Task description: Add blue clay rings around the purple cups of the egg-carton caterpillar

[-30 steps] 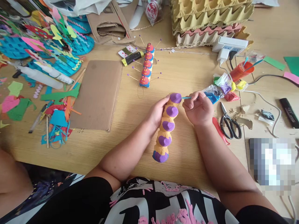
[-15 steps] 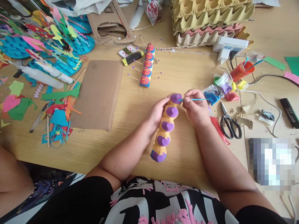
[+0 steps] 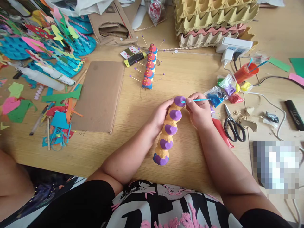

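Observation:
A bumpy orange strip (image 3: 168, 123) with several purple caps slants down the middle of the table, its lowest bump edged in blue. My left hand (image 3: 161, 114) grips its upper left side, fingers partly hidden behind it. Between the thumb and fingers of my right hand (image 3: 198, 109) is a thin blue tool (image 3: 201, 100), whose left tip touches the top purple cap (image 3: 180, 101). Farther back stands a similar strip (image 3: 150, 65) with red smiling faces, blue edges and purple-tipped sticks.
Brown cardboard (image 3: 99, 95) and paper scraps (image 3: 59, 120) lie left. Scissors (image 3: 234, 125), bagged clay (image 3: 216, 96), a red cup (image 3: 245, 73) and a power strip (image 3: 234, 46) are right. Egg trays (image 3: 216, 22) stack behind. Another person's bare limb (image 3: 14, 186) shows lower left.
My right hand and the blue tool have shifted slightly, with the tool's right end a little lower. The top of the orange strip has dipped slightly.

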The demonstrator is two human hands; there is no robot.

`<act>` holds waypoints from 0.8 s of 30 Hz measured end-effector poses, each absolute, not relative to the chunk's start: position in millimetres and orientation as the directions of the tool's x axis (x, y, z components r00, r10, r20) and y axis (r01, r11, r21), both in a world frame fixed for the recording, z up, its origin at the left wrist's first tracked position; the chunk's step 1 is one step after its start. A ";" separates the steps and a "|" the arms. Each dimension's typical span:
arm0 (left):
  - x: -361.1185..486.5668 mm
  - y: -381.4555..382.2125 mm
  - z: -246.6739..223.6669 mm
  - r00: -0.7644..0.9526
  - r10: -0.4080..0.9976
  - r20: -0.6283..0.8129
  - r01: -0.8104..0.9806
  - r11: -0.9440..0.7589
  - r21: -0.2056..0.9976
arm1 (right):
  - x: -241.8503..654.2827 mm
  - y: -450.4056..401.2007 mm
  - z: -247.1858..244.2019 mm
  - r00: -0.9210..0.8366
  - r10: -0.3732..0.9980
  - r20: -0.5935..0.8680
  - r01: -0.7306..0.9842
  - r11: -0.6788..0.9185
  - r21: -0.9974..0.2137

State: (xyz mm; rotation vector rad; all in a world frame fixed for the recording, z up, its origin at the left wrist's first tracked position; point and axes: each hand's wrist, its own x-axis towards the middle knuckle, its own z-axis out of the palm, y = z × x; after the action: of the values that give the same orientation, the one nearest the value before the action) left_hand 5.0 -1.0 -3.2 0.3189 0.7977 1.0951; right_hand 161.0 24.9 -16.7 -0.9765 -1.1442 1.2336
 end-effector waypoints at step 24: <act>7.3 -1.6 -2.9 0.175 0.876 -0.450 -0.654 0.445 0.612 | 157.7 15.5 -16.9 -0.005 0.994 0.114 -0.125 0.112 -0.986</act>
State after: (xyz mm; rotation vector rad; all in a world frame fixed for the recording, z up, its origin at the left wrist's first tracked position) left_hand 7.3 -1.6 -2.9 0.3075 0.8587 1.1082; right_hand 157.7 15.5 -16.9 -1.0291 -1.1773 1.1911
